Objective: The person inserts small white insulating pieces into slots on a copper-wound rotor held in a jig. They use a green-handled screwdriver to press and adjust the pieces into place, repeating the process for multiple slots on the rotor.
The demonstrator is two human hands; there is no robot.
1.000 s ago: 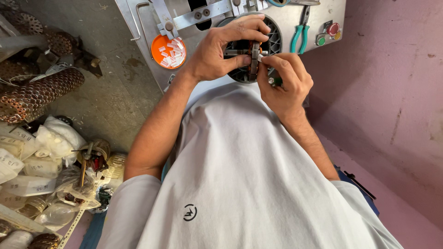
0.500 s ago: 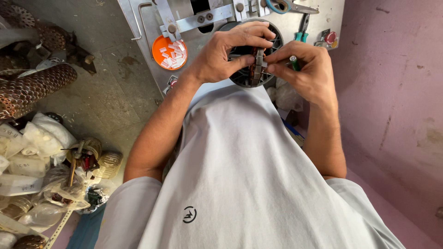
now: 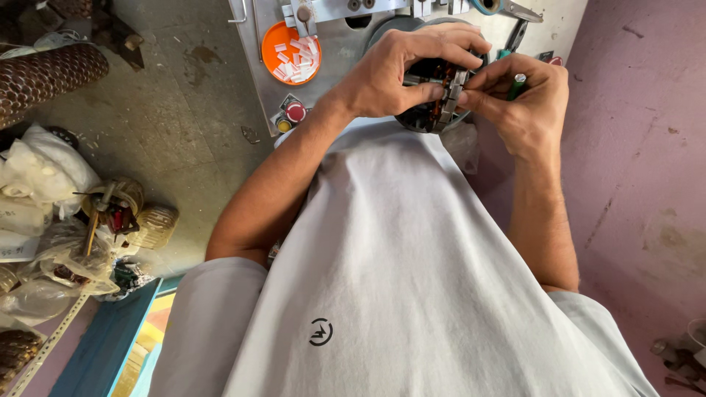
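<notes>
My left hand (image 3: 401, 70) grips a round black motor stator (image 3: 434, 99) with metal laminations and copper windings, held above a grey metal work surface (image 3: 254, 51). Its thumb and fingers wrap the stator's top and front. My right hand (image 3: 526, 103) holds a thin green-handled tool (image 3: 518, 86), and its fingertips press against the stator's right side. Both hands meet at the stator's rim. Much of the stator is hidden behind my fingers.
An orange dish (image 3: 291, 51) with several small white strips sits on the metal surface, near a red button (image 3: 296, 112). A green-handled plier (image 3: 515, 33) lies at the top right. Bags, coils and clutter (image 3: 66, 213) fill the floor at left. A pink wall (image 3: 647, 147) runs along the right.
The view has shifted so the hands sit further right and lower. My right hand has turned, and the green tool now shows between its fingers. My left hand still grips the stator.
</notes>
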